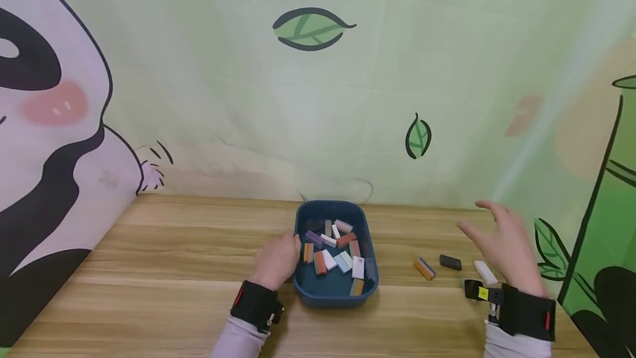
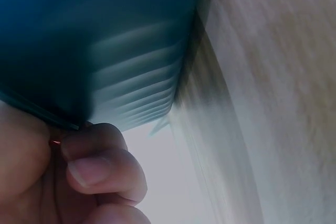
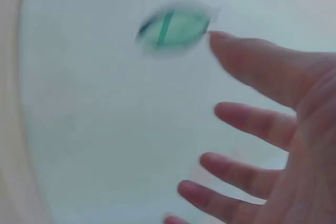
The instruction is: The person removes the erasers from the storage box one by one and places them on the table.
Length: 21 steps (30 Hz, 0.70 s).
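Observation:
My left hand [image 1: 278, 260] grips the left rim of a dark blue plastic bin [image 1: 335, 301], its fingers curled at the edge. In the left wrist view, the fingers [image 2: 107, 174] are bent right below the bin's lip, beside its ribbed wall [image 2: 136, 85]. Inside the bin lie several small eraser-like blocks in white, purple, orange and red, such as a purple block [image 1: 314, 237]. My right hand [image 1: 509, 247] is raised over the right side of the table, fingers spread and holding nothing. Near it lie a white block [image 1: 485, 272], a black block [image 1: 450, 262] and an orange-and-blue block [image 1: 424, 268].
The wood-grain table [image 1: 189, 269] runs back to a pale green cloth backdrop [image 1: 223, 87] printed with leaves and a panda. The bin stands near the table's back edge. The loose blocks lie to the right of it.

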### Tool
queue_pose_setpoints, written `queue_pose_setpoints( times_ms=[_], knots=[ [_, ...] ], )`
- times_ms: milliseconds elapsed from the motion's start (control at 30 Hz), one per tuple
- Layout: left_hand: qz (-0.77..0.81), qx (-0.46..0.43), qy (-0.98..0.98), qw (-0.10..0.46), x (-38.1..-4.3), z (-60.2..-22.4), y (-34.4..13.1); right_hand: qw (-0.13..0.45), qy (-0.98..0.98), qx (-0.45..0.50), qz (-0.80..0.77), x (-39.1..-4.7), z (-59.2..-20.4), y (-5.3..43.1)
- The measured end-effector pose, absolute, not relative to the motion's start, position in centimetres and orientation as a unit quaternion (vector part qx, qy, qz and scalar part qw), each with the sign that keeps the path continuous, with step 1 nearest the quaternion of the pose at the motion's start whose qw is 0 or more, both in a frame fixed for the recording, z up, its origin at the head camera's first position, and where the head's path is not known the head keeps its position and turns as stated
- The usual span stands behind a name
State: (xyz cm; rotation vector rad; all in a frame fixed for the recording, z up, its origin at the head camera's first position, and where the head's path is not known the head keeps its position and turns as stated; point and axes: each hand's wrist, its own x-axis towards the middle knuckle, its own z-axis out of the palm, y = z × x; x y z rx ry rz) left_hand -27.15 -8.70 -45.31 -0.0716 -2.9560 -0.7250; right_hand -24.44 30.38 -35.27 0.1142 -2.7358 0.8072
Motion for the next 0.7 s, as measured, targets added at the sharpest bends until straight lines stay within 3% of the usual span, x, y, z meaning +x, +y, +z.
queue_pose_setpoints(
  times_ms=[100,233,467,700],
  knots=[
    [-0.238,-0.024,-0.97,0.046,-27.1,-45.4,-8.8,0.192,-0.932,0.096,0.292,-25.2,-34.4,26.2],
    [-0.239,-0.018,-0.97,0.05,-27.0,-45.4,-8.9,0.181,-0.921,0.193,0.285,-27.2,-34.1,19.7],
    [-0.23,-0.017,-0.972,0.05,-27.1,-45.2,-8.6,0.054,-0.925,0.293,0.234,-30.3,-34.8,10.9],
    [-0.228,-0.028,-0.971,0.071,-27.3,-45.5,-8.7,-0.13,-0.928,0.322,0.136,-32.2,-37.8,6.6]
  ],
)
